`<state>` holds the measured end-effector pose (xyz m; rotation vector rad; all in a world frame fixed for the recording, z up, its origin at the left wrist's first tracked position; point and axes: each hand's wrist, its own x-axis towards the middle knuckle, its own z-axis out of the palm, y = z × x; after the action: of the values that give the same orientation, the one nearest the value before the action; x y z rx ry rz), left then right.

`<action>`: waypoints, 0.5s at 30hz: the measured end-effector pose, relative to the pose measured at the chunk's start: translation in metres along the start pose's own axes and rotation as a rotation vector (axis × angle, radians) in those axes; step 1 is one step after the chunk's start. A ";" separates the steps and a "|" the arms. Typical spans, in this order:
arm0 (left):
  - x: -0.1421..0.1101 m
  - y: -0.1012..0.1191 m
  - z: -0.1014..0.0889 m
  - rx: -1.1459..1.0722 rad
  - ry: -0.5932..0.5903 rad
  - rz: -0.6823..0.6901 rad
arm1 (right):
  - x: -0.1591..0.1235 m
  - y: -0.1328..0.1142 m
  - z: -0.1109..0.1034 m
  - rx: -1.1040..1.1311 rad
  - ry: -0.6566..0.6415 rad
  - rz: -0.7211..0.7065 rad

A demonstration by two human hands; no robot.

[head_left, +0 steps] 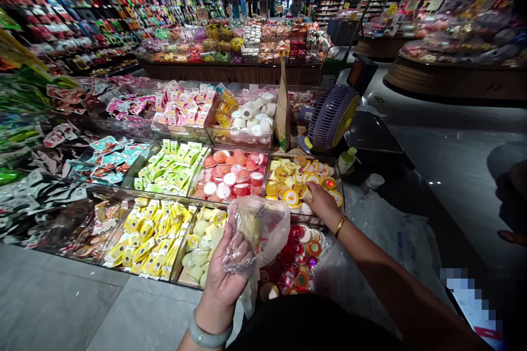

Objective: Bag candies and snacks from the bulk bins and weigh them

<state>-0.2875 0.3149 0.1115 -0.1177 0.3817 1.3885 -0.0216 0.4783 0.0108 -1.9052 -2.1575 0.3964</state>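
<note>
While glossy dark packets (41, 203) are slumping in creased heaps at the far left, smooth teal packets (109, 159) are lying flat beside them. Angular yellow packets (144, 233) with crimped ends are filling a clear-walled bin, and bright green packets (173, 167) are piling up behind. Next, rounded, pale green cups (201, 244) are clustering beside the left hand (228, 271), which is wearing a smooth, thick, pale bangle (209, 336) at the wrist. Its curled fingers are pressing together on a clear plastic bag (259, 219), whose thin film is wrinkling and ballooning out in front of coral-coloured cups (233, 175) with flat round lids. A stiff brown paper bag (283, 109) is standing upright farther back. Below, shiny red cups (298, 260) are mixing with other colours. In the bin above them, translucent yellow cups (296, 178) are lying jumbled, and the right hand (324, 204) is dipping its fingertips among them; whether they are pinching one, I cannot tell. A slim gold bangle (340, 226) is circling that wrist. Behind, a ribbed round fan (332, 118) is standing, and crumpled plastic sheeting (395, 241) is spreading at the right.
</note>
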 end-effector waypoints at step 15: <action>-0.001 0.000 0.000 -0.012 0.076 -0.003 | -0.004 0.020 0.004 0.265 0.175 0.123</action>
<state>-0.2876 0.3140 0.1117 -0.1806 0.4361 1.3859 -0.0042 0.4762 -0.0003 -1.8519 -1.7867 0.4918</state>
